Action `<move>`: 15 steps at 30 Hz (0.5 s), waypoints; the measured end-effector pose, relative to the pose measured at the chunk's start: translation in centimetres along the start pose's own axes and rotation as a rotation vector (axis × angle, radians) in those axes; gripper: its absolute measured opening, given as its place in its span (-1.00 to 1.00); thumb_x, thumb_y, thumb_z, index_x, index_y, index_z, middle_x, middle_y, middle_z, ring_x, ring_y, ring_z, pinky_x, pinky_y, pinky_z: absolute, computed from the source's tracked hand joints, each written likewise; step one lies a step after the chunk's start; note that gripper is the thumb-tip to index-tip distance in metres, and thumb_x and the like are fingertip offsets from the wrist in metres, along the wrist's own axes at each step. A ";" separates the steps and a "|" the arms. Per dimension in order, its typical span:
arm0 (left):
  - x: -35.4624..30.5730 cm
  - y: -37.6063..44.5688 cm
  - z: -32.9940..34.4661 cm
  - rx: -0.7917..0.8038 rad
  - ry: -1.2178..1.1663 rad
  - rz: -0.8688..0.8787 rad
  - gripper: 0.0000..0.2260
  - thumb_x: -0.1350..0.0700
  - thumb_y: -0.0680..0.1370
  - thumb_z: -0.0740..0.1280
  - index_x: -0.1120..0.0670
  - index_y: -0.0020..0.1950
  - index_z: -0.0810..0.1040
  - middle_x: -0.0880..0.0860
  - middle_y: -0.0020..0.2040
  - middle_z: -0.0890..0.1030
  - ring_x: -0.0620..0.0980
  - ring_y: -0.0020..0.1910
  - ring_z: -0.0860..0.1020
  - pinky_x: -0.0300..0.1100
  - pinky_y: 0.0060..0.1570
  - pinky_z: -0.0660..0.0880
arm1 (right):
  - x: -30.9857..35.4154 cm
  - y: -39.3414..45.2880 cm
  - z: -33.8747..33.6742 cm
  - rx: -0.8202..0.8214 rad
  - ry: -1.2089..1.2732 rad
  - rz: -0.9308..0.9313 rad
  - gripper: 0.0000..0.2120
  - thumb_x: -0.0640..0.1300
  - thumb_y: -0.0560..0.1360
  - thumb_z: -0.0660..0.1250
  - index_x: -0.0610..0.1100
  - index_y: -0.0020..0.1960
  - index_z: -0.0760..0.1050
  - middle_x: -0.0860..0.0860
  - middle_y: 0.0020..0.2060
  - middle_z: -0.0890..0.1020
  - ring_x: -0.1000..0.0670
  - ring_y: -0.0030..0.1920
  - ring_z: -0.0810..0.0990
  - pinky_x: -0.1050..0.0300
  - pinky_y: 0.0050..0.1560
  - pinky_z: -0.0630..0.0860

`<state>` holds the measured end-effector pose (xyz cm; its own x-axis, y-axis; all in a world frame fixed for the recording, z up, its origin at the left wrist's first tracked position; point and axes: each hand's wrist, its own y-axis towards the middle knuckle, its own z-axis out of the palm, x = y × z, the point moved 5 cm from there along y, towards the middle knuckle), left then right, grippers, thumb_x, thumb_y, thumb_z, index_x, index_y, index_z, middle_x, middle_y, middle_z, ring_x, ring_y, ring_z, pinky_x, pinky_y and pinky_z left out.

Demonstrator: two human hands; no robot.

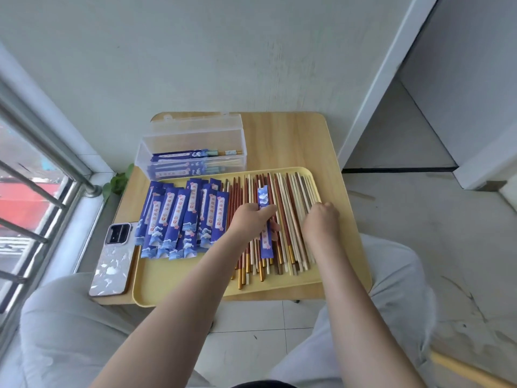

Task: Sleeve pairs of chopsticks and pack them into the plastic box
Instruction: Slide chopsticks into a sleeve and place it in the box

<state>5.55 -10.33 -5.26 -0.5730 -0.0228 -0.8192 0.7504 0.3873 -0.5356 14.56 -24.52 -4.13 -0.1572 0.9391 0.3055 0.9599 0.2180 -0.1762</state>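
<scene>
At 9 o'clock from the tray, a phone (pixel 112 259) lies flat on the wooden table (pixel 293 141), touching the tray's left rim. The yellow tray (pixel 179 287) fills most of the tabletop. Its left part holds a loose pile of empty blue sleeves (pixel 179 219), overlapping one another, their open ends pointing toward 6 o'clock. At 11 o'clock, just behind the tray, the clear plastic box (pixel 193 141) stands with its lid tipped back; several sleeved pairs (pixel 179 163) lie lengthwise inside.

Your left hand (pixel 251 217) sits over the middle of the tray, thumb and fingers curled round a single blue sleeve (pixel 265 225) that runs from 12 to 6 o'clock over the loose chopsticks. The loose chopsticks (pixel 291 219), red-brown and pale, cover the tray's right half, most with their tips toward 12 o'clock.

Your right hand (pixel 321 219) lies at 3 o'clock from the left one, knuckles up, fingers bent down onto the pale sticks; whether they pinch any cannot be told.
</scene>
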 end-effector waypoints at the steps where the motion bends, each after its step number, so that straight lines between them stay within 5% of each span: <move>1: 0.4 0.0 0.3 0.015 -0.057 -0.041 -0.75 0.02 0.63 0.33 0.21 0.13 0.54 0.10 -0.18 0.74 0.00 -0.29 0.69 -0.19 -0.22 0.61 | 0.1 0.1 0.0 -0.007 -0.003 -0.001 -0.76 -0.35 0.60 0.21 -0.34 0.24 0.50 -0.23 0.23 0.51 -0.19 0.26 0.47 -0.01 0.29 0.47; 5: 1.4 0.4 1.0 -0.006 -0.125 -0.124 -0.77 0.04 0.64 0.33 0.19 0.17 0.51 0.10 -0.19 0.74 -0.02 -0.34 0.67 -0.25 -0.36 0.59 | -0.5 0.8 -0.2 0.001 0.010 0.006 -0.78 -0.36 0.60 0.21 -0.30 0.22 0.50 -0.19 0.18 0.54 -0.15 0.14 0.53 0.04 0.14 0.50; 8: 1.4 0.7 1.2 -0.039 -0.050 -0.102 -0.76 0.04 0.63 0.32 0.20 0.15 0.52 0.09 -0.21 0.73 0.02 -0.28 0.69 -0.04 -0.08 0.67 | -0.8 1.3 -0.2 0.039 0.041 0.024 -0.81 -0.38 0.60 0.20 -0.28 0.15 0.52 -0.16 0.06 0.59 -0.08 -0.10 0.50 0.12 -0.10 0.48; 10: 1.2 0.8 1.4 -0.045 -0.016 -0.081 -0.75 0.03 0.63 0.33 0.21 0.14 0.53 0.08 -0.22 0.73 0.04 -0.26 0.70 0.10 0.09 0.61 | -1.1 1.6 -0.2 0.065 0.046 0.048 -0.82 -0.37 0.60 0.21 -0.27 0.15 0.52 -0.15 0.04 0.61 -0.09 -0.11 0.53 0.11 -0.12 0.51; 15: 0.0 0.4 1.7 -0.076 0.033 0.053 -0.72 0.04 0.60 0.37 0.27 0.10 0.55 0.11 -0.21 0.72 0.07 -0.32 0.65 0.14 0.01 0.62 | -1.6 1.5 -0.2 0.072 0.043 0.067 -0.81 -0.29 0.64 0.21 -0.26 0.24 0.47 -0.15 0.08 0.62 -0.14 0.03 0.62 0.11 -0.17 0.46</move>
<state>6.40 -11.71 -5.81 -0.5448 0.0292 -0.8381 0.7533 0.4562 -0.4738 16.28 -25.78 -4.66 -0.0812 0.9402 0.3307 0.9485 0.1748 -0.2641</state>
